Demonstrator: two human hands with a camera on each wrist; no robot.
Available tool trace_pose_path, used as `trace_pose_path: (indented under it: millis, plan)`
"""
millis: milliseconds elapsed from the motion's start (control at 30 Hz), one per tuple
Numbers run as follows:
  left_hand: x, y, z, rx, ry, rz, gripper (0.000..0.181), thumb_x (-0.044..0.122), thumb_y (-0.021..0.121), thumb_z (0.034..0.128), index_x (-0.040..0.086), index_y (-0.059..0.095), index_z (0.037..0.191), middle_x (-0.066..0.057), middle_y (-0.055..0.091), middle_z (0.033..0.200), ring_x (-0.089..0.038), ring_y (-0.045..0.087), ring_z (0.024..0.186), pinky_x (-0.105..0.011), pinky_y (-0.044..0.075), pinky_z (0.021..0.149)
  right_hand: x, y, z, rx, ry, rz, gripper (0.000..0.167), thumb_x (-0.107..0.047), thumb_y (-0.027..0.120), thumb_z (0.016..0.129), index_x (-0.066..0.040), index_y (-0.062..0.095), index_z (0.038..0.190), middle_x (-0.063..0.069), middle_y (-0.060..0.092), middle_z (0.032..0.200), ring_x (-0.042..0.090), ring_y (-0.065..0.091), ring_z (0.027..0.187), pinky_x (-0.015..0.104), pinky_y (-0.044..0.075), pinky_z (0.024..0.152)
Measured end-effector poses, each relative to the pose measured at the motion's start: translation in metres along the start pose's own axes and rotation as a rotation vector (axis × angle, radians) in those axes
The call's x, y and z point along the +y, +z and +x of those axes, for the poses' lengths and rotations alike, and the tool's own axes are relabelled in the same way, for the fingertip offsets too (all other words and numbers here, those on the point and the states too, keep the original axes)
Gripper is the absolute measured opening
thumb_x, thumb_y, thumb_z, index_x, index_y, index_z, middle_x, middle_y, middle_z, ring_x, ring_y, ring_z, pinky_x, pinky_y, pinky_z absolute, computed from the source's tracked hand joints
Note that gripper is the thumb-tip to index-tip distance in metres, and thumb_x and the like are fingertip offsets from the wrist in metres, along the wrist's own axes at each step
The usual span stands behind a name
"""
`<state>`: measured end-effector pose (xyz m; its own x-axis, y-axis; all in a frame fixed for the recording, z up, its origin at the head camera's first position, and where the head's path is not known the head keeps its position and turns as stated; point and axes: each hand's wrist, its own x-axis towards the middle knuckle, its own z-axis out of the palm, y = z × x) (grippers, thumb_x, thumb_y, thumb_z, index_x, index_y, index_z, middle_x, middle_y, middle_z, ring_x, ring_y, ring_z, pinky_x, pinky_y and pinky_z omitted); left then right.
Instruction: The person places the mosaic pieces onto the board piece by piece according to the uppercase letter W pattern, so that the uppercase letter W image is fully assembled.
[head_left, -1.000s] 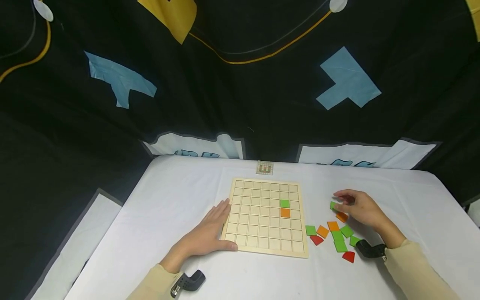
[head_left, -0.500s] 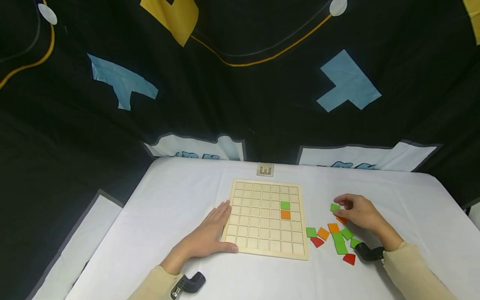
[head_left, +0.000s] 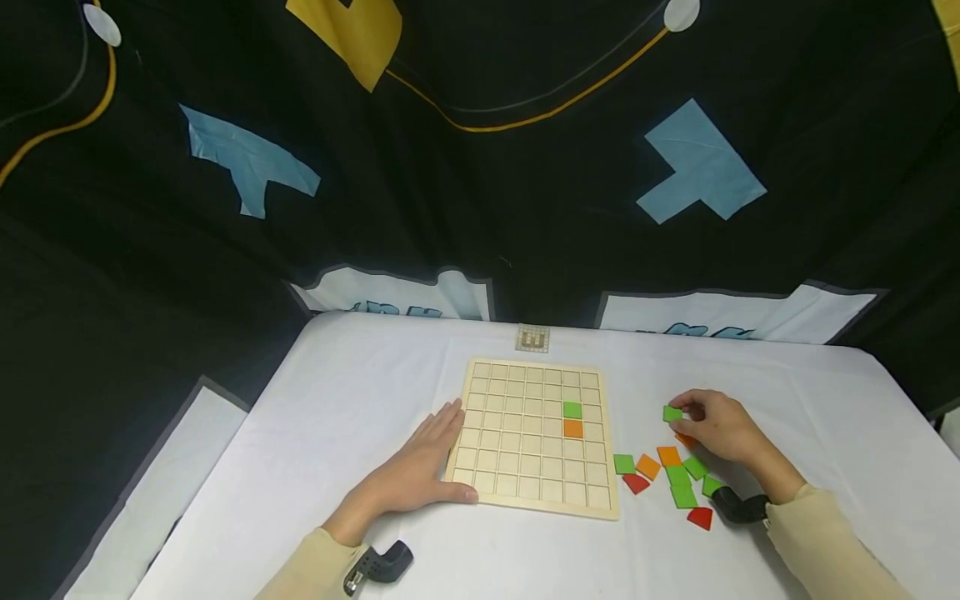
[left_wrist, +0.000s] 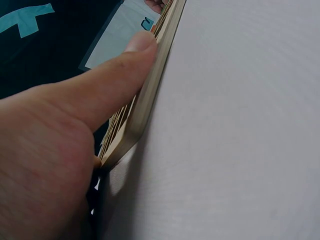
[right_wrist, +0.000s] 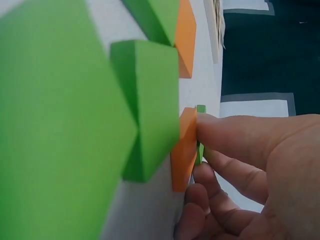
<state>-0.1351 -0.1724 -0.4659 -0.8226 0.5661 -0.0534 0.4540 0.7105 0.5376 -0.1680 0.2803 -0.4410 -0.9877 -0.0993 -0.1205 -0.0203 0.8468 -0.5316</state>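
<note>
A wooden grid board [head_left: 532, 496] lies on the white table, with a green tile [head_left: 572, 410] and an orange tile [head_left: 573, 428] set in its cells. My left hand [head_left: 408, 467] rests along the board's left side, fingers straight. Its thumb [left_wrist: 120, 70] touches the board's front edge. To the right of the board, my right hand [head_left: 720, 423] pinches a green square tile [head_left: 672, 413] between thumb and forefinger. Partly hidden below the thumb lies an orange tile [right_wrist: 187, 150]. The right wrist view shows the held tile almost edge-on.
Several loose tiles lie right of the board: a green one [head_left: 624, 464], orange ones [head_left: 648, 467] and red rounded pieces [head_left: 636, 483], [head_left: 700, 518]. A small patterned card [head_left: 532, 338] sits behind the board. A dark patterned curtain [head_left: 480, 208] hangs at the table's far edge.
The right hand's fingertips have come together on the green tile, which has turned slightly. The left hand and board keep their places.
</note>
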Motion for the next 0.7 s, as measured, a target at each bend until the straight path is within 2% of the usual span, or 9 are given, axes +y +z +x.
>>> trace_pose_path:
  millis: [167,467,600,700]
  plan:
    - [-0.001,0.001,0.001,0.000,-0.001,0.002,0.122,0.069,0.069,0.0803,-0.005,0.011,0.158,-0.017,0.002,0.168,-0.031,0.000,0.154,-0.049,0.005,0.125,0.001,0.000,-0.002,0.011,-0.050,-0.010,0.032,-0.014,0.072,0.092,0.005,0.066,0.117,0.024,0.065,0.109,0.036,0.060,0.097,0.055,0.055,0.087]
    - [0.000,0.000,0.001,-0.007,-0.009,0.005,0.122,0.068,0.070,0.0806,-0.005,0.011,0.159,-0.017,0.002,0.168,-0.030,0.000,0.155,-0.048,0.005,0.125,0.000,0.002,-0.006,0.067,-0.073,-0.004,0.033,-0.015,0.071,0.093,0.005,0.064,0.119,0.020,0.066,0.105,0.033,0.059,0.093,0.053,0.056,0.085]
    - [0.001,0.000,0.001,-0.005,-0.012,0.008,0.121,0.067,0.070,0.0806,-0.004,0.011,0.159,-0.017,0.003,0.168,-0.031,0.000,0.155,-0.049,0.005,0.125,-0.004,0.004,-0.007,0.092,-0.081,-0.006,0.032,-0.015,0.070,0.093,0.003,0.066,0.119,0.017,0.066,0.104,0.030,0.058,0.091,0.046,0.057,0.080]
    - [0.002,-0.001,0.000,-0.004,-0.010,0.007,0.121,0.066,0.071,0.0807,-0.005,0.011,0.159,-0.017,0.003,0.168,-0.032,0.001,0.154,-0.049,0.006,0.125,-0.008,0.005,-0.009,0.110,-0.092,-0.001,0.031,-0.014,0.071,0.093,0.002,0.067,0.119,0.014,0.065,0.102,0.027,0.056,0.088,0.037,0.055,0.071]
